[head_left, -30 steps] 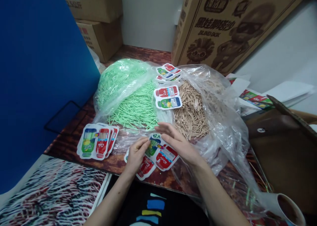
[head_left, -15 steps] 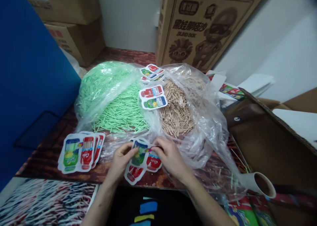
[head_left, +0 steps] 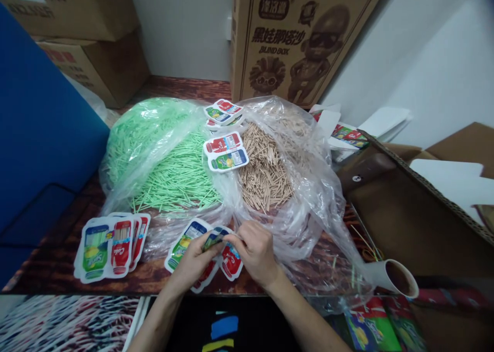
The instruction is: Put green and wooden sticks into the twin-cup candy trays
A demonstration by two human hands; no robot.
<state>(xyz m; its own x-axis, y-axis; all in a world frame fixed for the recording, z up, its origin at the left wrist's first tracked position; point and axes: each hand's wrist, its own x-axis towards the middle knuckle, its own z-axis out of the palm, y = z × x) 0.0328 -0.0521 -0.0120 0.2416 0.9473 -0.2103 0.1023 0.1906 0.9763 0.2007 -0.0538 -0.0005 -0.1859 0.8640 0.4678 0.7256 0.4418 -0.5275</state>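
My left hand [head_left: 196, 259] and my right hand [head_left: 257, 251] are both closed on one bottle-shaped twin packet [head_left: 232, 262], gripping its upper part near the table's front edge. Its red cola half shows below my right fingers; much of the green half is hidden by my left fingers. Another such packet [head_left: 188, 241] lies beneath, partly covered by my left hand. To the left rests an overlapping pile of packets [head_left: 96, 251], the front one showing sticks in its clear windows. Beyond my hands are heaps of light green paper sticks [head_left: 177, 174] and brown sticks [head_left: 266, 174] in clear plastic bags.
More packets [head_left: 226, 152] lie on the plastic between the heaps. At right stand an open carton [head_left: 420, 223] and a cardboard tube [head_left: 399, 278]. A large printed box [head_left: 297, 43] is at the back, a blue panel [head_left: 42, 151] at left. Striped items [head_left: 65, 323] sit below the table edge.
The held packet has tilted and my fingers have drawn closer together at its top. More of the packet underneath shows at left. The whole view has shifted slightly.
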